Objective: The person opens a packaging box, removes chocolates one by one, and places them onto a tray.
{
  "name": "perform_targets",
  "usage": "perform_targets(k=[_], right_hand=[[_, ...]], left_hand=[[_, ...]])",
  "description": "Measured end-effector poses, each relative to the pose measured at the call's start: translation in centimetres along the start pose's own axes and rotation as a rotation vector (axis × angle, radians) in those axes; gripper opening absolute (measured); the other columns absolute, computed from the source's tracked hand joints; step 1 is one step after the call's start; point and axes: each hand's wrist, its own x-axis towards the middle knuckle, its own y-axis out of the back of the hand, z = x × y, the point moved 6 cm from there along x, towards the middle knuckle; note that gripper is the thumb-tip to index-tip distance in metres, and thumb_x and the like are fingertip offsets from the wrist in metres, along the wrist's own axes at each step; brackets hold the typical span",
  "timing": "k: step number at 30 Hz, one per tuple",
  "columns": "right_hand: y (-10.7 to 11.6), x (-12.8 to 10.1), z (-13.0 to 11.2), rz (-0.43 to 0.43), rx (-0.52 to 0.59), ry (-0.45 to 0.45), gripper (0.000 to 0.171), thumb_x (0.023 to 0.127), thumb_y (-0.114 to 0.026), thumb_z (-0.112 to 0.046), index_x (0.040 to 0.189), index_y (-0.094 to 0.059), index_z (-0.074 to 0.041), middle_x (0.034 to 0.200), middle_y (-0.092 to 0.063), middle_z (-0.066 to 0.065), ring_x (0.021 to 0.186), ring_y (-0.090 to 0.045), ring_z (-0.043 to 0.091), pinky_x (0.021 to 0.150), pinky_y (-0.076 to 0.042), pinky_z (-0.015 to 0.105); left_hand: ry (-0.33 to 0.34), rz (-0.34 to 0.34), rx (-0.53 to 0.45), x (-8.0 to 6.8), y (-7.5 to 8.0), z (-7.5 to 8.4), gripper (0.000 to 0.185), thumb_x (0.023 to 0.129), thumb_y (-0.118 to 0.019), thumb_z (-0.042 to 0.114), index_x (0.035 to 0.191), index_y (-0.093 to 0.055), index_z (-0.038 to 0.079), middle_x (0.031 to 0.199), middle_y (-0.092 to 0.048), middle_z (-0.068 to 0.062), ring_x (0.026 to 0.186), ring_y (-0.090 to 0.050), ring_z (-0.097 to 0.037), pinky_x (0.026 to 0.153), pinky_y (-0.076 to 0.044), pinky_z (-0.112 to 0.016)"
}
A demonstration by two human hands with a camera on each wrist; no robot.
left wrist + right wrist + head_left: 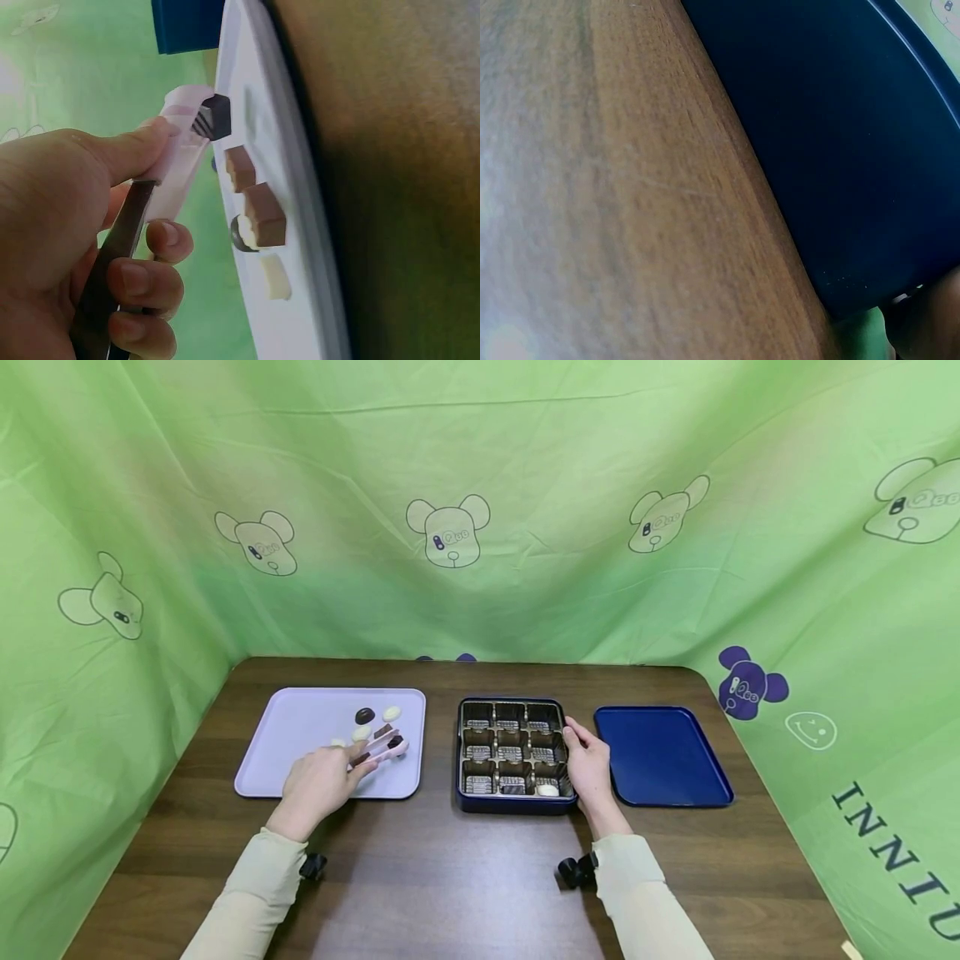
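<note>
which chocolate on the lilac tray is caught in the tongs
The dark square chocolate, pinched at the tips of the pink tongs held by the left hand; the others lie loose on the tray.

You're looking at a dark wood-grain desk (450, 877) with rounded far corners, and a green cloth backdrop (525, 460) closes it in on three sides. Pale bear heads (448, 531) dot the cloth (one purple bear (748, 685) sits low at right), near dark lettering (892, 852). Soft, even light falls everywhere.
</note>
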Motion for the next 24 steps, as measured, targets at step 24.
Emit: perform_targets(k=[24], right_hand=[[-0.1,-0.1,0.1,0.003,-0.003,0.0,0.042,0.106,-0.054,-0.022,0.144,-0.055,-0.004,0.149,-0.05,0.016,0.144,-0.039,0.026,0.118,-0.03,0.038]], left_hand=[[0.021,0.004,0.006,-0.4,-1.8,-0.2,0.044,0.094,-0.071,0.042,0.128,-0.072,0.013,0.103,-0.073,-0.023,0.069,-0.067,-0.038,0.052,-0.049,-0.051]])
